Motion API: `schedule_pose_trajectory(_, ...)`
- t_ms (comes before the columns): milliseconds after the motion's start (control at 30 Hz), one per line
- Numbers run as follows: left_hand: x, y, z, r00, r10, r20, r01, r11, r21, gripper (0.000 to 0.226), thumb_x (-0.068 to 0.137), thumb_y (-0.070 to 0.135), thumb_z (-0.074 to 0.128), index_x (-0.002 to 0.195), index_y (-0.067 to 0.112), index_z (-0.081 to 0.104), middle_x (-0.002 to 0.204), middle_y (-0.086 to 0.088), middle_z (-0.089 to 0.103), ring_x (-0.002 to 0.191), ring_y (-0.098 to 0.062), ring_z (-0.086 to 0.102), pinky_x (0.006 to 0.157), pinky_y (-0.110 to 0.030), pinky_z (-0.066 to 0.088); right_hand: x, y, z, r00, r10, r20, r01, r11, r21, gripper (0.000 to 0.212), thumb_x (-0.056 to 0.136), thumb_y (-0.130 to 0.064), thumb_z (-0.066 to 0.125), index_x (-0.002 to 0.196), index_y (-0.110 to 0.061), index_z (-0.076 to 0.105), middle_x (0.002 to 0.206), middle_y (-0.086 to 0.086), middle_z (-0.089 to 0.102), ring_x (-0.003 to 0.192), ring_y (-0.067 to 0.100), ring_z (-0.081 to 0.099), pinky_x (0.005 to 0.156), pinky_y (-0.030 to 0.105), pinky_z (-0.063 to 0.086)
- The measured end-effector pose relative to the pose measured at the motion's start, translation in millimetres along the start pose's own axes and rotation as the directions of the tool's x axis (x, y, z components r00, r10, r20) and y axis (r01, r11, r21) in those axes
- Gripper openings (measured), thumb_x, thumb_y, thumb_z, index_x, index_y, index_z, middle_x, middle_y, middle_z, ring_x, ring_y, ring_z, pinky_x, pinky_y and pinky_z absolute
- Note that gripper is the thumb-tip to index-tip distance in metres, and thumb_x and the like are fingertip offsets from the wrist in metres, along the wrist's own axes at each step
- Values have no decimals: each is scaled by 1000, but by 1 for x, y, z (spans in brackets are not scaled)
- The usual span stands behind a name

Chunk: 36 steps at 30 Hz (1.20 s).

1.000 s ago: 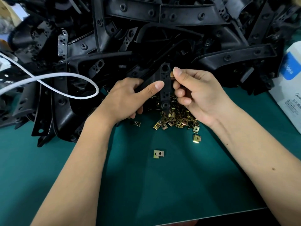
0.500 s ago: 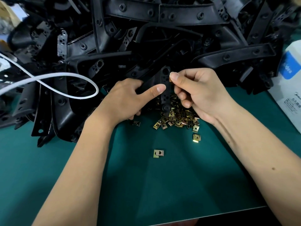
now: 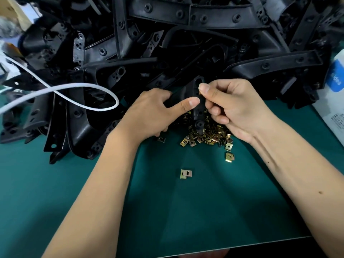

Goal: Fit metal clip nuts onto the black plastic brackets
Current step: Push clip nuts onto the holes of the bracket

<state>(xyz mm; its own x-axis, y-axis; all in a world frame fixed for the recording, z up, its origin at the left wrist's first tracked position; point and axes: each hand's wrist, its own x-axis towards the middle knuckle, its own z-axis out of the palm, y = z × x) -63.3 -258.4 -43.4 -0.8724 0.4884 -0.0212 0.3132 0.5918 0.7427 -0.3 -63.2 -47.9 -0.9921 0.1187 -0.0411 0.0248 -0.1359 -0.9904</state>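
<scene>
White cable loops across the black pile at the far left of the green counter. Next comes the left hand, forearm angling in from the lower left, its grip wrapped on the bracket with the thumb laid across the front face toward the right. That bracket stands nearly upright between both hands, long axis running away from the person, slotted end up and lower end over the clip heap. Right of it, the right hand has thumb and forefinger pinching a brass clip tight against the bracket's right edge, other fingers curled. One loose nut lies nearer. A white box sits far right.
</scene>
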Motion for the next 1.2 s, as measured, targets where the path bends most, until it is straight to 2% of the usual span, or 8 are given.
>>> schedule_pose_trajectory(233, 4, -5, -1, 1000, -3, -24, 2, 998, -64, 73, 65, 97, 54, 71, 25, 64, 53, 2, 66, 40, -14, 62, 38, -21, 45, 2, -1, -4, 998, 56, 8, -57, 997, 53, 22, 92, -28, 72, 76, -14, 76, 65, 3, 62, 52, 9, 49, 39, 16, 35)
schedule_pose_trajectory(333, 5, -5, -1, 999, -30, -26, 27, 994, -103, 65, 65, 97, 55, 71, 33, 66, 52, -1, 65, 38, -15, 60, 38, -22, 44, 3, -3, -10, 999, 45, -6, -45, 998, 54, 16, 92, -21, 71, 85, -8, 76, 68, 5, 67, 54, 9, 53, 41, 16, 38)
schedule_pose_trajectory(533, 3, -4, 1, 1000, -11, -11, 11, 1000, 26, 85, 60, 102, 46, 74, 20, 62, 52, 1, 66, 37, -15, 61, 38, -18, 42, 4, 1, -10, 999, -26, -28, 24, 998, -53, 17, 95, -11, 71, 78, -10, 75, 64, 4, 65, 51, 9, 53, 40, 17, 38)
schedule_pose_trajectory(767, 2, -1, 2, 999, -9, -42, 18, 977, 212, 98, 65, 99, 42, 83, 5, 63, 58, -5, 66, 45, -18, 61, 57, -49, 59, 4, 7, -6, 998, -65, -1, 64, 990, -122, 22, 99, -14, 68, 77, -12, 71, 61, 1, 60, 47, 7, 50, 36, 17, 34)
schedule_pose_trajectory(933, 1, -3, -1, 999, -18, -44, 28, 969, 246, 100, 67, 100, 43, 85, 3, 61, 61, -9, 67, 47, -24, 63, 55, -48, 59, 4, 10, -5, 997, -75, -1, 74, 989, -129, 23, 100, -15, 68, 77, -13, 71, 61, 1, 60, 47, 7, 49, 36, 17, 33)
schedule_pose_trajectory(1000, 1, -3, -5, 998, -49, -33, 54, 984, 168, 92, 66, 99, 49, 82, 9, 61, 55, -5, 66, 39, -16, 60, 43, -38, 55, 5, 10, -2, 997, -82, 16, 83, 988, -131, 19, 100, -17, 68, 82, -12, 73, 64, 1, 62, 49, 9, 51, 38, 18, 34)
schedule_pose_trajectory(1100, 4, -6, -18, 981, -146, -130, 126, 981, -149, 73, 69, 92, 56, 75, 20, 63, 49, -2, 61, 36, -18, 52, 36, -27, 41, 7, 12, 5, 988, -154, -13, 145, 957, -252, 19, 100, -27, 67, 91, -12, 74, 70, 1, 66, 57, 13, 55, 43, 25, 40)
schedule_pose_trajectory(1200, 5, -11, -31, 943, -254, -212, 158, 909, -387, 66, 74, 88, 57, 76, 22, 64, 53, -5, 59, 38, -19, 48, 39, -25, 40, 2, 18, 17, 920, -380, 98, 341, 651, -678, 17, 94, -33, 72, 88, -18, 74, 75, -7, 68, 70, 11, 59, 63, 34, 49)
